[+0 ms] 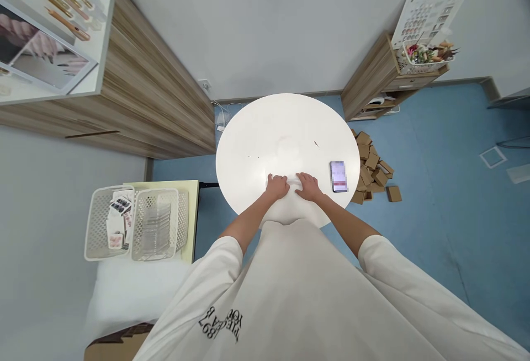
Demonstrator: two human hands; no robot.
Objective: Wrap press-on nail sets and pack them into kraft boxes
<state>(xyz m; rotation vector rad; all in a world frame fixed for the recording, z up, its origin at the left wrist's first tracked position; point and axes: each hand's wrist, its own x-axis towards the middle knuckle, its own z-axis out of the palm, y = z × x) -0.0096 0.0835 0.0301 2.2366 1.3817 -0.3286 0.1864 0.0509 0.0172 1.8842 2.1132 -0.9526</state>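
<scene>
Room: grey walls, blue floor (422, 151), white oval surface (252, 134) near the far wall, wood-grain cabinet (159, 90) off to the left. Person stands at the near edge.

White item (294, 182) is on the near part of the surface, between the two hands, close to the shirt (298, 272). White on white, so outline and type are unclear. Left hand (277, 187) and right hand (309, 187) both touch it, one per side, fingers bent over. Can't tell if they're pinching or just pressing. Mirrored placement probably steadies it evenly; being near the body likely gives short reach.

Phone (339, 176) lies flat at the right, screen up, apart from the right hand: presumably readable there without crowding the hands. Small dark bit (316, 143) farther back, too small to ID.

Brown boxes (370, 165) heaped on the floor to the right, likely there to spare surface space. Baskets (155, 223) at left hold cards and clear pieces, sorted apart by the look of it.
</scene>
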